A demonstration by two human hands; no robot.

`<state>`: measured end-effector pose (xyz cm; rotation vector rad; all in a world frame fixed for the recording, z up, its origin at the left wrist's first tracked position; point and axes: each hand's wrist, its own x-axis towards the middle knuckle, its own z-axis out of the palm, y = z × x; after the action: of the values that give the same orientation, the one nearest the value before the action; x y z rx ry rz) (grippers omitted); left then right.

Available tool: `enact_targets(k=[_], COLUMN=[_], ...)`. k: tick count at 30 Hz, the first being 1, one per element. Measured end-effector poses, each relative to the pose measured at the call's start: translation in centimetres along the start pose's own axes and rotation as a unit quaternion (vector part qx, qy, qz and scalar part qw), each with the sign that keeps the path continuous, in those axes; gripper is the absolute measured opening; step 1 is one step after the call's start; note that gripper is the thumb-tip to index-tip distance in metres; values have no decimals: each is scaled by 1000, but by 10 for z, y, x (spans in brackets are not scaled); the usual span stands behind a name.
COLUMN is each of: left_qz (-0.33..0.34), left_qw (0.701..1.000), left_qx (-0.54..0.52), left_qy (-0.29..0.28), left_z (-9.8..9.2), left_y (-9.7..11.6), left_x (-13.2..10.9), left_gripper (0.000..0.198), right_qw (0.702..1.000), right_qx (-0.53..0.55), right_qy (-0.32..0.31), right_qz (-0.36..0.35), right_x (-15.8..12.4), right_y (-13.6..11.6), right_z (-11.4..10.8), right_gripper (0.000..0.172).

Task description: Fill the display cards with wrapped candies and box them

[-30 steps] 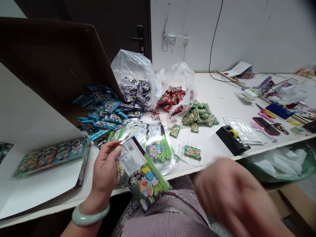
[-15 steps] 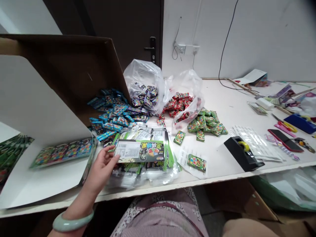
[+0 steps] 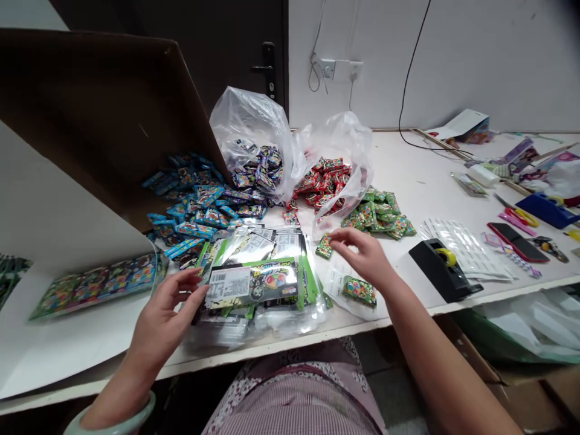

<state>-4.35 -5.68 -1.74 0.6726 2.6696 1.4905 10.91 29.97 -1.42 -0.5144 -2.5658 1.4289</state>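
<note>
My left hand (image 3: 161, 317) is beside the left edge of a flat printed pouch (image 3: 251, 284) with a label, its fingers curved and apart. That pouch lies on a pile of clear and green printed pouches (image 3: 312, 284). My right hand (image 3: 362, 257) has its thumb and fingertips together at the right edge of a small green packet (image 3: 323, 248) on the table. Nearer me, another green packet (image 3: 359, 291) lies on a clear bag (image 3: 338, 293). Behind my right hand is a heap of green packets (image 3: 383, 212).
A large open carton (image 3: 104, 115) stands left, near blue packets (image 3: 203, 214). Clear plastic bags behind hold purple packets (image 3: 265, 169) and red packets (image 3: 328, 181). Right are a black tape dispenser (image 3: 437, 272), clear sleeves (image 3: 466, 251), a phone (image 3: 516, 241) and scissors (image 3: 521, 217).
My right hand has come into view and reached the small green packet. My left hand has let go of the printed pouch, which now rests on the pile. The view has shifted slightly.
</note>
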Motion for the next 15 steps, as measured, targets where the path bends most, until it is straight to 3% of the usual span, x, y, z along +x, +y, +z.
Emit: enact_targets(k=[3, 5, 11, 15], left_qz=[25, 52, 156, 226], left_qw=[999, 998, 984, 968], left_qx=[-19, -20, 27, 55], left_qy=[-17, -34, -81, -95], left_z=[9, 17, 35, 38], left_y=[6, 10, 16, 18], left_x=[2, 4, 9, 9], left_gripper=[42, 39, 27, 20], right_qw=[989, 987, 984, 967], right_qx=[-85, -97, 6, 88], right_qy=[115, 121, 156, 224], right_qz=[30, 46, 87, 78], right_x=[23, 34, 52, 41], right_y=[23, 35, 53, 50], right_z=[5, 10, 14, 4], right_gripper=[16, 26, 28, 28])
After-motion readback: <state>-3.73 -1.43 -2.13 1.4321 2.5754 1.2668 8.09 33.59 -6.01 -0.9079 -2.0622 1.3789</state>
